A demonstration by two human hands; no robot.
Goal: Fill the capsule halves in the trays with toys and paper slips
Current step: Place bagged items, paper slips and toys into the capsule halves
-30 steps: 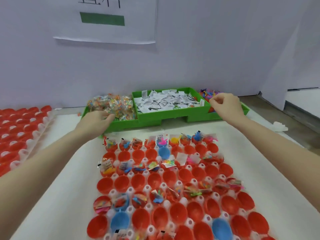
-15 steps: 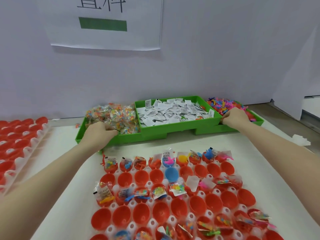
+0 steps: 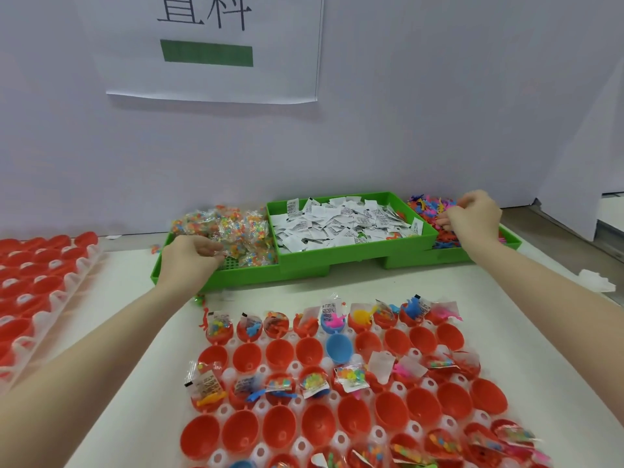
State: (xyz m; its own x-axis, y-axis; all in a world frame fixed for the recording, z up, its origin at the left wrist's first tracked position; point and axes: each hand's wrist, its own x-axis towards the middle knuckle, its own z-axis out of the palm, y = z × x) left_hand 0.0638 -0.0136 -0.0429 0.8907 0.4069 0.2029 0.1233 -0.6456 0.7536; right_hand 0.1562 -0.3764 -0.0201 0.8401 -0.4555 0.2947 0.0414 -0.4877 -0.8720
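Spillage risk is highest at pickup: left hand (image 3: pixel 189 256) pinches a bead packet (image 3: pixel 233 236) in the left green bin (image 3: pixel 236 275), while right hand (image 3: pixel 474 216), fingers curled, picks at loose toys (image 3: pixel 427 206), its contents not discernible. Tangled items may lift together and overfill the capsule halves (image 3: pixel 280 352) in the near tray (image 3: pixel 324 364).

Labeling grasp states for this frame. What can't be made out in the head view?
- Left hand: fingers reach into the beaded packets; whether one is pinched is hidden by the hand's back.
- Right hand: fingertips curl among the small plastic toys; any held piece is too small to tell.
- Paper slips: print too small to read.
- Capsule tray: nearest rows cut off by the bottom edge.
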